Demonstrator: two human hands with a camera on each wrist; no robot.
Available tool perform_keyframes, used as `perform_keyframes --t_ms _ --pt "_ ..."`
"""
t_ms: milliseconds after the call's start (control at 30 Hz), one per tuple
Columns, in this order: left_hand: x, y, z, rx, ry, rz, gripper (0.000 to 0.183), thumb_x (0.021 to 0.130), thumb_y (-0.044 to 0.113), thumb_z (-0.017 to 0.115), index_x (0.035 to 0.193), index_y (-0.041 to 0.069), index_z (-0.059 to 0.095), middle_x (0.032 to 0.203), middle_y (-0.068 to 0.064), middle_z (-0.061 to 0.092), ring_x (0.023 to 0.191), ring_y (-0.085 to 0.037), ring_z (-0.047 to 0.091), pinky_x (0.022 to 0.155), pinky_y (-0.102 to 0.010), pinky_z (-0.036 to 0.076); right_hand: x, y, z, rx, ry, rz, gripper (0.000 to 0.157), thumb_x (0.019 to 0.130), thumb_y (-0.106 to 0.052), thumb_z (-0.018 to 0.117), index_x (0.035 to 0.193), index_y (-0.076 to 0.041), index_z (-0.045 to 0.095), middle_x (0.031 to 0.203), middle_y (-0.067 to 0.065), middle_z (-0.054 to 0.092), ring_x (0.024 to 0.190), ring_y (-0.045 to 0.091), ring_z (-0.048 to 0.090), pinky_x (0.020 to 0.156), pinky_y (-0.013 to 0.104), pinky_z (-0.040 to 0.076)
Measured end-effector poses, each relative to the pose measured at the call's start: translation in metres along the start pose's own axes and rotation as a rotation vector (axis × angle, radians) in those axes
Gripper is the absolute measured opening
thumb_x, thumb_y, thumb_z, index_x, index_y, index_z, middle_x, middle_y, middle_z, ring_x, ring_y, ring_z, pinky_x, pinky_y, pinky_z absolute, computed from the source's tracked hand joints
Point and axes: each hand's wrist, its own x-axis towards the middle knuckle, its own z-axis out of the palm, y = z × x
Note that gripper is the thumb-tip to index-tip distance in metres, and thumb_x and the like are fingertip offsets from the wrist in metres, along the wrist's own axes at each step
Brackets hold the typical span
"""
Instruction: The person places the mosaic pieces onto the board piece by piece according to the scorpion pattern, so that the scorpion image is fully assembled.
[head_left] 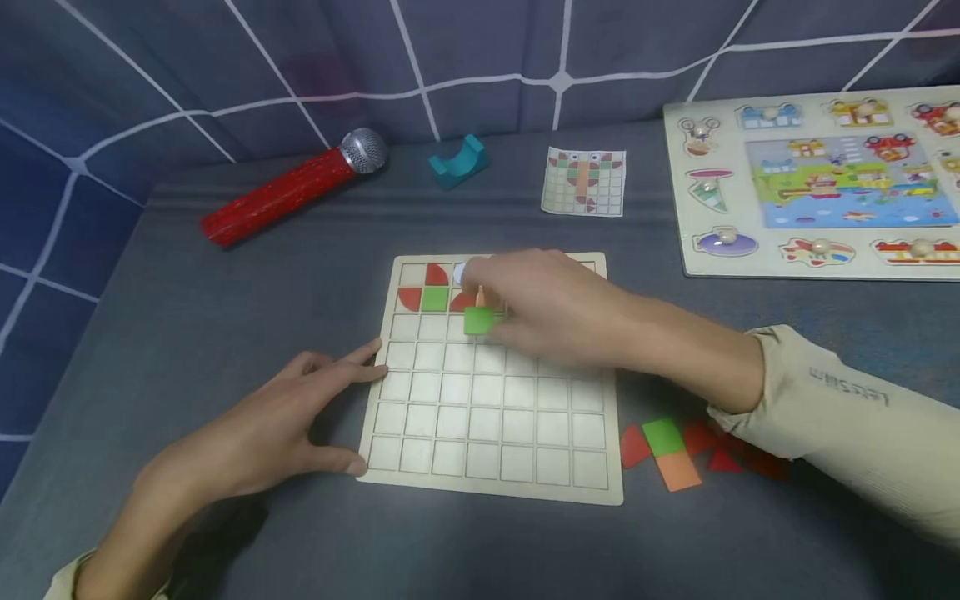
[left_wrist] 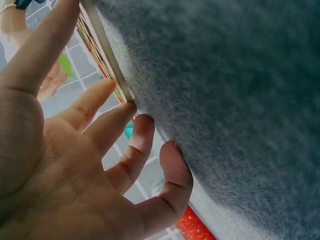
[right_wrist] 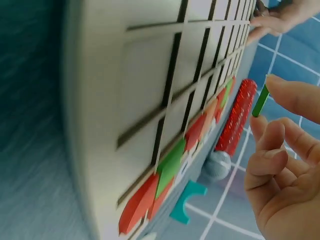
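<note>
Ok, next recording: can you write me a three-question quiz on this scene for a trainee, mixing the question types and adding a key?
1. What is the right hand pinching?
2. True or false: the left hand touches the edge of the board.
3. Fill in the blank: in the head view, the teal piece lies between the microphone and the small printed ____.

Key:
1. A green tile.
2. True.
3. Card.
</note>
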Motion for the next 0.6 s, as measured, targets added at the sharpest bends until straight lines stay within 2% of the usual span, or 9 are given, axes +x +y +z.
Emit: perform_keyframes --t_ms 167,300,433,600 --pt "-0.001 0.001 0.001 0.008 0.01 -0.008 0.093 0.065 0.055 0.086 0.146 0.029 0.047 0.16 0.008 0.026 0.117 -0.022 0.041 0.083 -0.046 0.046 0.014 -0.006 0.011 -0.043 -0.024 -0.003 0.016 0.088 -0.009 0.069 0.102 -0.011 0.062 0.08 -0.003 0.057 0.075 0.017 0.053 0.072 0.032 0.044" --pt "-0.002 0.001 0.001 0.017 0.02 0.002 0.092 0.066 0.054 0.085 0.146 0.03 0.047 0.161 0.01 0.024 0.117 -0.02 0.041 0.084 -0.046 0.045 0.019 -0.005 0.021 -0.081 -0.003 -0.011 0.013 0.087 -0.005 0.068 0.099 -0.01 0.065 0.078 -0.002 0.058 0.073 0.017 0.054 0.068 0.031 0.044" --pt "-0.001 0.001 0.001 0.013 0.014 -0.001 0.092 0.066 0.055 0.085 0.146 0.03 0.047 0.161 0.011 0.024 0.117 -0.019 0.041 0.084 -0.045 0.045 0.021 -0.003 0.025 -0.093 0.026 -0.011 0.017 0.086 -0.006 0.07 0.103 -0.008 0.066 0.08 -0.002 0.06 0.074 0.016 0.055 0.069 0.03 0.045" --pt "-0.001 0.002 0.002 0.019 0.024 0.005 0.091 0.066 0.053 0.086 0.146 0.028 0.048 0.161 0.011 0.024 0.116 -0.019 0.041 0.085 -0.045 0.045 0.022 -0.004 0.024 -0.094 0.006 -0.005 0.026 0.086 -0.004 0.068 0.112 -0.008 0.065 0.087 -0.001 0.062 0.079 0.016 0.057 0.074 0.031 0.047"
